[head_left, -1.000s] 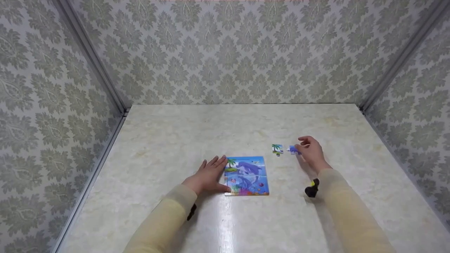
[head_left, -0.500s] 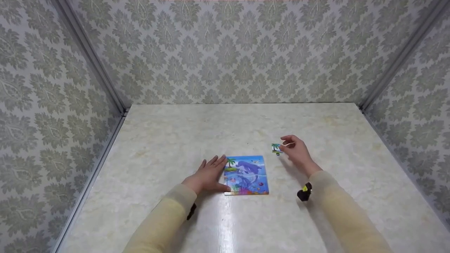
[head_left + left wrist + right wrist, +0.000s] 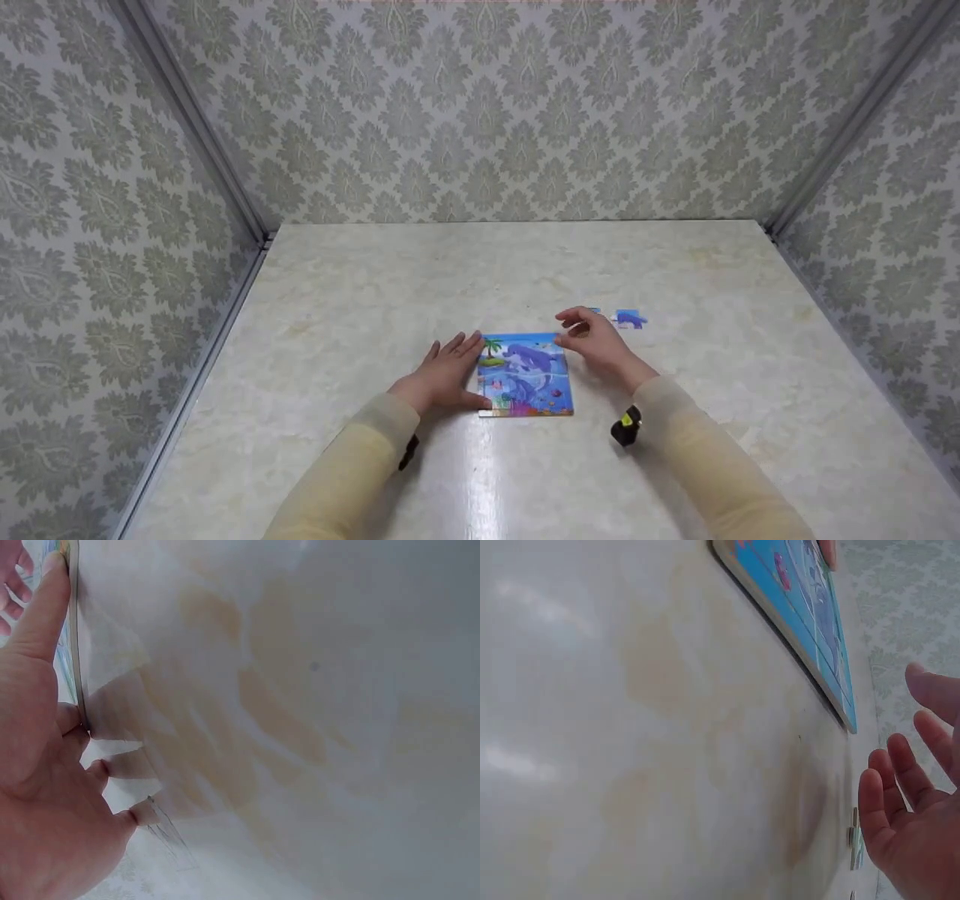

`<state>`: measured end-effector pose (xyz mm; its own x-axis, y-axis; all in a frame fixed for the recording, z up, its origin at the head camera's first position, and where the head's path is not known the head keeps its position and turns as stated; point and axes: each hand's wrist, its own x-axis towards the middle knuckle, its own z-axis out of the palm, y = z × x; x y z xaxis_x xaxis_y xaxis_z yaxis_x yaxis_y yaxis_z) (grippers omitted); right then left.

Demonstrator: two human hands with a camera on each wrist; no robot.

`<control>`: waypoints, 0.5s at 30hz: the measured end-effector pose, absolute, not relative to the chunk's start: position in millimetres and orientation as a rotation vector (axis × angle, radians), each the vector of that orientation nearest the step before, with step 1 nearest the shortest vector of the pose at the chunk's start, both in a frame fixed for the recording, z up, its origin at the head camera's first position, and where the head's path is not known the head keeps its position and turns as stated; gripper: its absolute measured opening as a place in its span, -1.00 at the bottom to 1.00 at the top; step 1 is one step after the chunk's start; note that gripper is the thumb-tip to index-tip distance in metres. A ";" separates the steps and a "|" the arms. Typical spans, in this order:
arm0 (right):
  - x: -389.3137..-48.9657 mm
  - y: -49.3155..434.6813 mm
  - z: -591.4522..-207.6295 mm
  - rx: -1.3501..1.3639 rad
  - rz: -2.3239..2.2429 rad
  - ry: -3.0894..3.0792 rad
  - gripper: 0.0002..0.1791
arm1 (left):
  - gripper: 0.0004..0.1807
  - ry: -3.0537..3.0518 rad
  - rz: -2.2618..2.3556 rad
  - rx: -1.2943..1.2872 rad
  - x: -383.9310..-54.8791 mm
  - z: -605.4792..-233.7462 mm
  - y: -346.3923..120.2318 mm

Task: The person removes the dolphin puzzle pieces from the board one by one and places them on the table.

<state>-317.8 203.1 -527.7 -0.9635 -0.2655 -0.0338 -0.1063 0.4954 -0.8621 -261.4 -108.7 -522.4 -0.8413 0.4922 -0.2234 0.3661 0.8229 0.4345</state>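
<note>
Tabletop (image 3: 360,281) bears the puzzle (image 3: 529,375) touching the left hand (image 3: 444,376).

Rests the left grip (image 3: 442,375) against a dolphin puzzle (image 3: 529,382), just below frame centre; holds the right grip (image 3: 596,346) at its upper-right corner (near a loose piece (image 3: 628,319), right of centre on the worktop (image 3: 375,277)).

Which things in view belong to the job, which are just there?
In the job: dolphin jigsaw puzzle; loose blue-purple piece; second loose piece, mostly hidden; left hand; right hand.

Just there: marbled table; patterned wallpaper; black wrist devices.
</note>
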 end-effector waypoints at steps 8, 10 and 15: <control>-313.7 191.6 -531.5 -0.317 -1.273 2.591 -0.51 | 0.24 2.675 0.544 0.644 -261.3 -521.8 -108.2; -314.0 189.6 -531.7 -0.321 -1.229 2.604 -0.49 | 0.24 2.674 0.546 0.643 -261.4 -521.8 -108.2; -314.2 185.7 -531.9 -0.364 -1.115 2.644 -0.50 | 0.24 2.675 0.553 0.637 -261.4 -521.8 -108.0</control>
<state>-314.2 185.7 -531.9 -0.9380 -0.3215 -0.1299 -0.1314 0.6761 -0.7250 -261.4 -108.0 -521.8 -0.8435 0.4863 -0.2280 0.3560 0.8241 0.4407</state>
